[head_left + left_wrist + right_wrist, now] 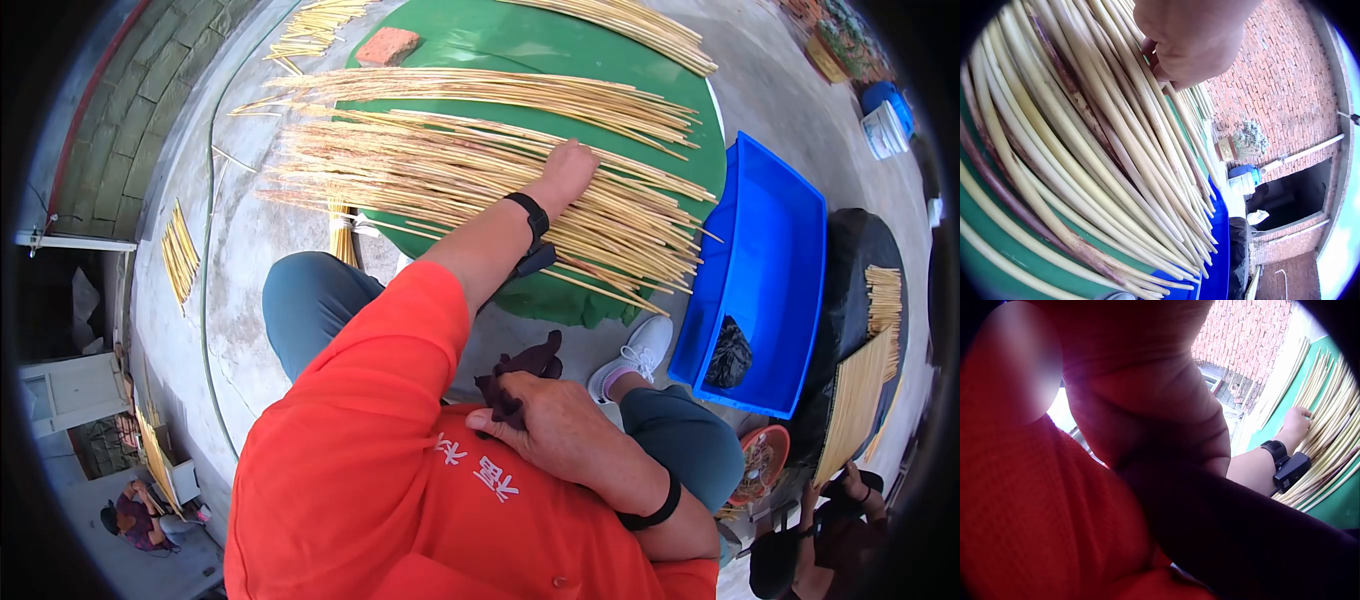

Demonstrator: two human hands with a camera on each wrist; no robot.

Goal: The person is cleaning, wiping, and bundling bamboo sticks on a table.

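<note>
Long pale stalks [620,235] with feathery reddish tops lie in a loose layer across a green round table [590,305]. My left hand [570,170] reaches over them, its curled fingers gripping stalks at the layer's far side. Seen from the left wrist, that hand [1194,44] has its fingertips in among the stalks [1116,144]. Close to the red shirt [400,400], my right hand [565,430] holds a crumpled dark purple cloth [525,370]. From the right wrist, the cloth [1229,531] hangs dark below the palm [1147,406].
Behind lie another row of stalks [520,92] and a brick [388,46]. A blue plastic tub [770,270] holding a black bag [729,355] stands to the right. Further right are a red bowl [775,440] and a person [835,540]; another person [140,515] sits at far left.
</note>
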